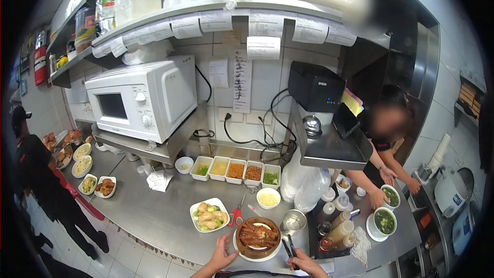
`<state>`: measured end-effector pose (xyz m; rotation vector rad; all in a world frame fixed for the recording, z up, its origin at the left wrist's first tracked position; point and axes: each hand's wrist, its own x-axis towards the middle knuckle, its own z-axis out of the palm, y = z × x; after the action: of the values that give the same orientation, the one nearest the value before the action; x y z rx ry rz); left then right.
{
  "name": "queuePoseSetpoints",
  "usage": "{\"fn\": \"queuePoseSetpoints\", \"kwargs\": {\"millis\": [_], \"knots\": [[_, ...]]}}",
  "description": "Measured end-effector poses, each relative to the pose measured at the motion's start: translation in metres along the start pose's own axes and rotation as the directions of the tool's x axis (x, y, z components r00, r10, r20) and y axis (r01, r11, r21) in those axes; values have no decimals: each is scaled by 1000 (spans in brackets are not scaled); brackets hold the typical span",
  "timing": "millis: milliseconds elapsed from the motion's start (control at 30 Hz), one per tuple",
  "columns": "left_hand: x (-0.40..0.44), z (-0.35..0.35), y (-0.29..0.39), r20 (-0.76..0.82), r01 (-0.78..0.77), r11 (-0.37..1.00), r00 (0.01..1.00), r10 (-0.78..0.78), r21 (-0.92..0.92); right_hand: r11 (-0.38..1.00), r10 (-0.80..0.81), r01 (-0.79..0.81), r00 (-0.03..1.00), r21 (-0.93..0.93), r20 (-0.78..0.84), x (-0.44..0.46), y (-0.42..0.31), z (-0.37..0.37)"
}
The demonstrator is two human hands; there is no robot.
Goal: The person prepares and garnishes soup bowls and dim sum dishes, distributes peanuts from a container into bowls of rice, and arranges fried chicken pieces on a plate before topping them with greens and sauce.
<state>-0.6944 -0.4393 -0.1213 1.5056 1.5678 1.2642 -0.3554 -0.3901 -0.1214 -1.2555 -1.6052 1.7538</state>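
My left hand has its fingers apart at the left rim of a white plate; I cannot tell whether it touches the rim. On that plate sits a round brown steamer basket with glossy brown sauced pieces in it. My right hand is closed on black-handled tongs, which point away from me, right of the plate. Beyond them stands a metal cup. Red-handled scissors lie behind the plate, beside a white bowl of pale chunks and greens.
Several containers of toppings line the back, below a microwave. Sauce bottles crowd the right. Across the counter, a person's hand reaches to a soup bowl. Another person stands at far left. A steel shelf overhangs the counter.
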Motion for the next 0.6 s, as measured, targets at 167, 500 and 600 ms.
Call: {"fn": "queuePoseSetpoints", "kwargs": {"millis": [167, 500, 600], "knots": [[-8, -7, 34, -98, 23, 995, 995, -13, 101, 977, -12, -5, 997, -211, -81, -7, -51, 0], [-15, -7, -13, -74, 113, 985, 990, -123, -132, 878, -91, -7, 979, -478, -181, 2, -64, 5], [-15, -7, -8, -73, 90, 991, 992, -98, -99, 872, -10, -95, 977, -481, -211, -1, -74, 3]]}}
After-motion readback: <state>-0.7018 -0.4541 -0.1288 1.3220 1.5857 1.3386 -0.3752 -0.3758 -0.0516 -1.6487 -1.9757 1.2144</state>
